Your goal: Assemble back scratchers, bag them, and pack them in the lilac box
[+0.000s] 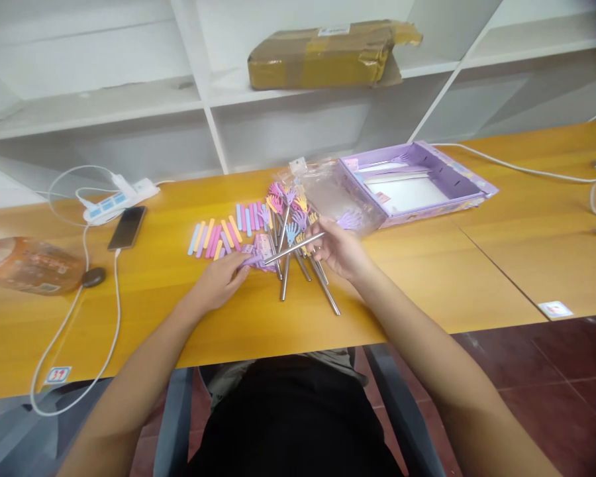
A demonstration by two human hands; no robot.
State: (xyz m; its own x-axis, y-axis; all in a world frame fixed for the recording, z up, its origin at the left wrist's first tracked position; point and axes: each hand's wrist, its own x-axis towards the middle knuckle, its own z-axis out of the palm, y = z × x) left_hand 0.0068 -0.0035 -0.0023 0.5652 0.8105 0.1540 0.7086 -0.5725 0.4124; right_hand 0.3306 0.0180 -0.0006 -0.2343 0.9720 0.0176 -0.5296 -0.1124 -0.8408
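Pinching a shiny rod point(295, 248) near one end, the right hand point(340, 252) holds it slanted over the pile. The left hand point(221, 278) pinches a purple grip point(251, 261) close to the rod's other end; I can't tell if they touch. To fit them together well, I'd line both up straight, hold near the ends so nothing wobbles, then push slowly. (Slick metal may slip, so squeeze snugly!) The rod is round, thin and smooth. Loose grips point(211, 240) lie nearby like little sticks, in pink, blue, purple and orange. Scratcher heads point(292, 232) shaped like tiny hands sit in the pile, beside a crinkly clear bag point(322, 192) on the yellow-brown table point(427, 278).
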